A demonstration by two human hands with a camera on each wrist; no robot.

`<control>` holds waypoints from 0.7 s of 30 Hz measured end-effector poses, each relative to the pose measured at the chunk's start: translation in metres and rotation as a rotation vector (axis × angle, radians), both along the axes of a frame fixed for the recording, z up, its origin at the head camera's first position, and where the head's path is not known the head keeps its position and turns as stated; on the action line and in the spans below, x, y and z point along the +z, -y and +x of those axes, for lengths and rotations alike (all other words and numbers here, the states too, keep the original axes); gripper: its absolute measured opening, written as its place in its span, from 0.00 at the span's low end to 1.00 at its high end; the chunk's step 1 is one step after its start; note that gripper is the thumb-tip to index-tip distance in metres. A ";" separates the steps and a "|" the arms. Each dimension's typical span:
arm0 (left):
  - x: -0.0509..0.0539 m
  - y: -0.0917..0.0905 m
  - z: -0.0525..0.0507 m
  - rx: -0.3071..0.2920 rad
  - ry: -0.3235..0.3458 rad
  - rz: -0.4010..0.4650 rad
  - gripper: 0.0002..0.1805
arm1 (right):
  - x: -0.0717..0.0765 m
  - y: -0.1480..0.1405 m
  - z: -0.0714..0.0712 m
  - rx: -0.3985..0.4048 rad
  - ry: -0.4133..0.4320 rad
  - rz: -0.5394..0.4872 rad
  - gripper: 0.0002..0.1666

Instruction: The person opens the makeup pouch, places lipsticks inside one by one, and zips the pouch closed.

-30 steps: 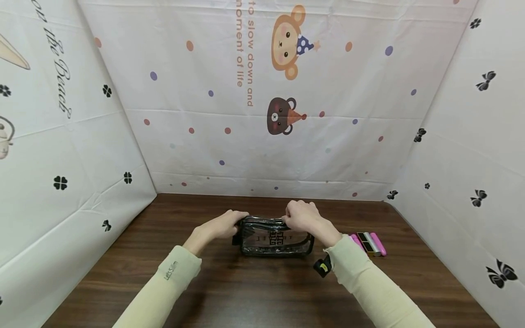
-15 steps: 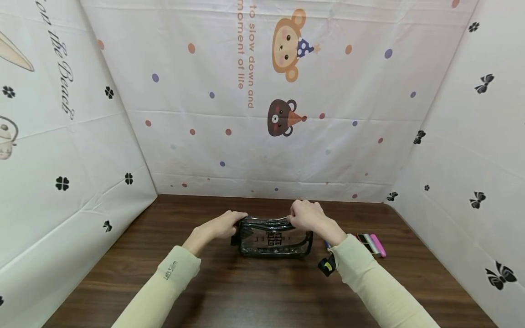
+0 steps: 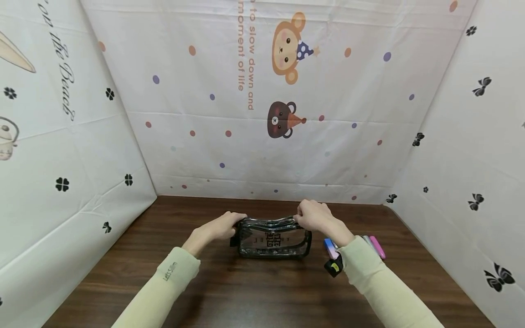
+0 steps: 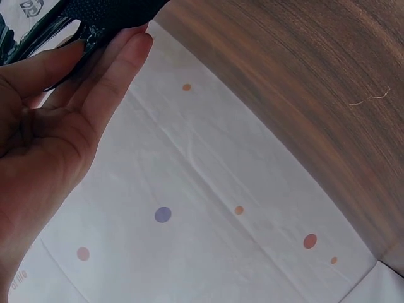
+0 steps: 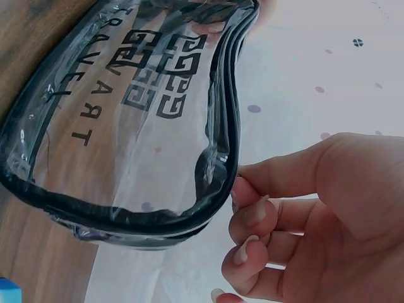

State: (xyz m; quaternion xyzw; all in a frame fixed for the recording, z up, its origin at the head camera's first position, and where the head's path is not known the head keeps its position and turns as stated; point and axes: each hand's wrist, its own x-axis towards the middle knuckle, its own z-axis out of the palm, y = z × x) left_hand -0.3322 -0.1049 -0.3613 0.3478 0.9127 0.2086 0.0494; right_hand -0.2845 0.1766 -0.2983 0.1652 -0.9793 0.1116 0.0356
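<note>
A clear pouch with black trim and a dark printed emblem (image 3: 274, 239) stands on the wooden table in the head view. My left hand (image 3: 221, 226) pinches its upper left end; the left wrist view shows the thumb and fingers of that hand (image 4: 69, 120) on the dark end of the pouch (image 4: 107, 14). At the top right, my right hand (image 3: 317, 216) has its thumb and curled fingers at the zipper edge. In the right wrist view this hand (image 5: 315, 214) pinches at the rim of the pouch (image 5: 145, 126); the zipper pull itself is hidden.
Right of the pouch lie a blue and pink item (image 3: 331, 248), a small black item with a yellow mark (image 3: 334, 266) and a pink item (image 3: 377, 247), partly behind the right sleeve. Printed white cloth (image 3: 246, 150) stands behind and beside the table (image 3: 254, 291).
My right hand has slid rightward along the pouch's top edge, and its sleeve now uncovers the blue item. The left hand stays at the left end; the pouch has shifted very slightly left.
</note>
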 end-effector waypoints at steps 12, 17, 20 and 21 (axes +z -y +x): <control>-0.001 -0.001 0.002 -0.002 -0.005 0.008 0.19 | 0.001 -0.009 -0.001 -0.011 0.019 -0.027 0.31; -0.001 0.002 0.002 0.011 -0.028 0.007 0.21 | 0.005 -0.017 -0.001 -0.037 0.009 -0.020 0.31; -0.002 0.003 0.002 0.024 -0.042 -0.001 0.22 | 0.006 -0.024 -0.001 -0.071 0.018 -0.029 0.31; -0.002 0.003 0.001 0.025 -0.044 -0.003 0.22 | 0.006 -0.026 -0.001 -0.075 0.023 -0.030 0.31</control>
